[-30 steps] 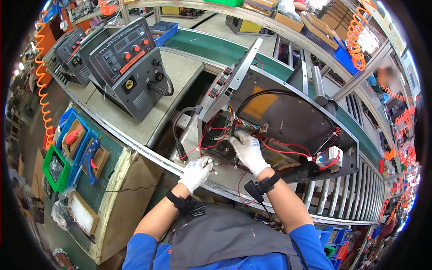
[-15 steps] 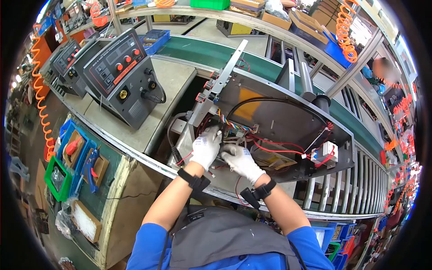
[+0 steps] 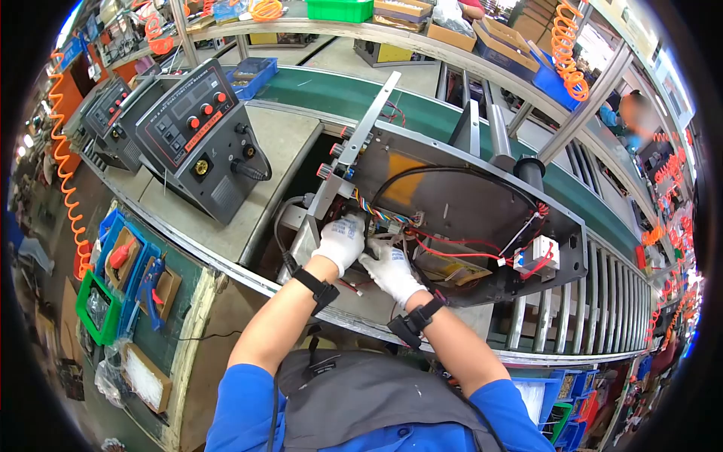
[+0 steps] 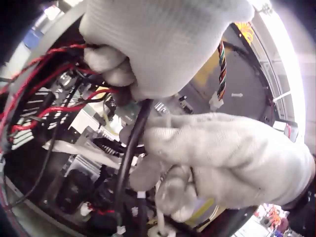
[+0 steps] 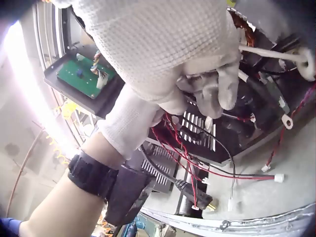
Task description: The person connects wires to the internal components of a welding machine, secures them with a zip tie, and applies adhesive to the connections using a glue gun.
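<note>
Left hand (image 3: pixel 340 239) now beside right hand (image 3: pixel 389 270), fingers of both curled round upright black cable (image 4: pixel 129 158).

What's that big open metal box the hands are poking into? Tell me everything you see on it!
The open metal box is a dark grey machine case lying tilted on the bench, insides showing. Its front panel, with small knobs, sticks up at the left. Inside run red wires, a striped wire bundle and a white plug. The gloved left hand grips red wires; the right hand pinches a black cable.
</note>
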`<state>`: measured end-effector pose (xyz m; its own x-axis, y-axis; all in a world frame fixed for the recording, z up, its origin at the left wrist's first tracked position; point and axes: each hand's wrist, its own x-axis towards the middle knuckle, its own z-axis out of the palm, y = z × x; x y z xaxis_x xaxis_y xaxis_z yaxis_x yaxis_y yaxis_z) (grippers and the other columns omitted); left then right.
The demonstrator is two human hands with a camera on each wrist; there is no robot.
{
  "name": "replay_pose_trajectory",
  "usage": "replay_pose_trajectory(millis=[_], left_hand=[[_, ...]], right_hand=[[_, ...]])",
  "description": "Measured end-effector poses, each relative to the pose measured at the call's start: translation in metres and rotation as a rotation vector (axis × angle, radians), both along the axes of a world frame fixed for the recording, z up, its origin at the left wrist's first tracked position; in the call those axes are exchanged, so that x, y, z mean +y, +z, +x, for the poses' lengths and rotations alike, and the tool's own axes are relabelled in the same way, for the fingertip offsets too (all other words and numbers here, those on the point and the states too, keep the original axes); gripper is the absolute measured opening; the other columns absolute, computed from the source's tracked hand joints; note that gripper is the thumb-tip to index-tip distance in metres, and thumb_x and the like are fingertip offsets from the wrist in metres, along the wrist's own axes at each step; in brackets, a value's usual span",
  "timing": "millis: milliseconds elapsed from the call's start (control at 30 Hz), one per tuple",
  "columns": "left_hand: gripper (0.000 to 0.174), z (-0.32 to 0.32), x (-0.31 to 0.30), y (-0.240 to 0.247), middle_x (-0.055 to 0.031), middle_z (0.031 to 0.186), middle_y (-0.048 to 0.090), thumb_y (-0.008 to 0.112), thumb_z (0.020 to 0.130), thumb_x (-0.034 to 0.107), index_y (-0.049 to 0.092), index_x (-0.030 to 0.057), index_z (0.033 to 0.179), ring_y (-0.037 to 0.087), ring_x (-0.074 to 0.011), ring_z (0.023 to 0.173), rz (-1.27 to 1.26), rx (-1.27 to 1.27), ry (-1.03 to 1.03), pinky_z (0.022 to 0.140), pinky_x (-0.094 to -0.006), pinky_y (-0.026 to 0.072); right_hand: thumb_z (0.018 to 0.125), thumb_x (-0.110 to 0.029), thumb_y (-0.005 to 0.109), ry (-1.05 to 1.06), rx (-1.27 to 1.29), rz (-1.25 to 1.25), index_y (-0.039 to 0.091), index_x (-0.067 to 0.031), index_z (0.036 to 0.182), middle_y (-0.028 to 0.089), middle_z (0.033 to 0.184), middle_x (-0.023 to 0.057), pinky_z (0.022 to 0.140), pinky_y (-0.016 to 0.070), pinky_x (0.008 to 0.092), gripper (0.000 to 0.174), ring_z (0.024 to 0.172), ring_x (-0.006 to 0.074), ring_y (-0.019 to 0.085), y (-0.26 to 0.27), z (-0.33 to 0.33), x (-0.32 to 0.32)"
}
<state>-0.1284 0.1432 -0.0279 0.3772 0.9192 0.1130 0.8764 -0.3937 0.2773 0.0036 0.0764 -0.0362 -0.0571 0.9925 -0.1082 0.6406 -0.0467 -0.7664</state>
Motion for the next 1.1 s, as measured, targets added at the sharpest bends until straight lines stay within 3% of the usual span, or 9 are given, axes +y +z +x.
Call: replay_pose_trajectory(millis=[267,400,500,567,600,633,733,900,1100], left_hand=[[0.019,-0.06,-0.047,-0.004,-0.0137,0.094,0.063,0.055,0.087,0.014,0.061,0.0084,0.104,0.064,-0.0332,0.08,0.134,-0.33,-0.054,0.068,-0.0406,0.0514],[0.021,-0.051,-0.053,-0.014,-0.0123,0.1,0.064,0.057,0.089,0.018,0.061,0.0098,0.109,0.064,-0.0325,0.085,0.209,-0.637,0.054,0.072,-0.0392,0.0513],[0.022,-0.047,-0.055,-0.017,-0.0121,0.099,0.064,0.057,0.09,0.02,0.061,0.0104,0.109,0.063,-0.0325,0.086,0.156,-0.711,0.047,0.072,-0.0394,0.0512],[0.022,-0.042,-0.053,-0.003,-0.0136,0.099,0.064,0.056,0.09,0.019,0.062,0.0093,0.109,0.063,-0.0328,0.089,0.095,-0.69,0.047,0.076,-0.0396,0.0508],[0.023,-0.038,-0.049,0.004,-0.0152,0.098,0.065,0.055,0.09,0.018,0.063,0.0081,0.109,0.062,-0.0331,0.093,0.032,-0.658,0.043,0.079,-0.0398,0.0504],[0.023,-0.034,-0.042,0.002,-0.0152,0.098,0.065,0.055,0.09,0.018,0.063,0.0081,0.109,0.062,-0.0331,0.093,0.03,-0.662,0.041,0.079,-0.0398,0.0504],[0.026,-0.02,-0.027,0.002,-0.0176,0.1,0.065,0.052,0.091,0.024,0.064,0.0075,0.107,0.061,-0.0347,0.095,-0.008,-0.512,0.027,0.081,-0.0431,0.0489],[0.032,-0.01,-0.016,-0.002,-0.0189,0.102,0.065,0.049,0.091,0.031,0.064,0.0077,0.107,0.061,-0.0357,0.097,-0.157,-0.428,0.12,0.083,-0.045,0.0473],[0.027,-0.006,-0.016,0.01,-0.0196,0.085,0.066,0.06,0.087,0.029,0.069,0.004,0.093,0.064,-0.0344,0.078,-0.185,-0.682,0.176,0.069,-0.0396,0.0491]], right_hand=[[0.09,-0.024,0.057,-0.11,0.019,0.132,0.06,-0.0034,0.096,0.061,0.079,0.0216,0.065,0.0473,0.0445,0.022,0.075,0.038,0.062,0.0,-0.013,0.017],[0.091,-0.02,0.056,-0.161,0.211,-0.039,0.061,-0.0005,0.105,0.062,0.072,0.0204,0.058,0.0467,0.0384,0.025,0.064,0.0343,0.061,0.02,-0.027,0.031],[0.093,-0.012,0.053,-0.148,0.206,0.033,0.055,-0.0002,0.122,0.065,0.076,0.0049,0.053,0.0466,0.0308,0.032,0.058,0.0142,0.058,-0.027,-0.027,0.049],[0.092,-0.007,0.05,-0.079,0.007,0.42,0.046,-0.0002,0.133,0.064,0.09,0.0067,0.063,0.0495,0.0285,0.041,0.072,0.0133,0.06,-0.067,-0.025,0.057],[0.091,-0.013,0.05,-0.107,0.21,0.517,0.05,0.0014,0.126,0.061,0.108,0.0277,0.085,0.0464,0.042,0.038,0.101,0.0379,0.061,-0.064,-0.031,0.053],[0.091,-0.013,0.05,-0.109,0.205,0.517,0.05,0.0014,0.126,0.061,0.108,0.0277,0.085,0.0464,0.042,0.038,0.101,0.0379,0.061,-0.055,-0.03,0.047],[0.091,-0.017,0.049,-0.049,0.38,-0.019,0.053,0.0009,0.122,0.063,0.108,0.0234,0.087,0.047,0.0362,0.035,0.101,0.0321,0.062,-0.002,-0.017,0.014],[0.092,-0.023,0.051,0.154,0.239,-0.067,0.061,-0.0026,0.112,0.066,0.099,0.0129,0.075,0.0492,0.0322,0.031,0.082,0.022,0.063,0.012,0.033,-0.035],[0.093,-0.016,0.053,-0.06,0.315,-0.18,0.061,-0.0009,0.113,0.068,0.09,0.005,0.07,0.0473,0.0253,0.027,0.078,0.0099,0.059,0.029,0.074,-0.073]])
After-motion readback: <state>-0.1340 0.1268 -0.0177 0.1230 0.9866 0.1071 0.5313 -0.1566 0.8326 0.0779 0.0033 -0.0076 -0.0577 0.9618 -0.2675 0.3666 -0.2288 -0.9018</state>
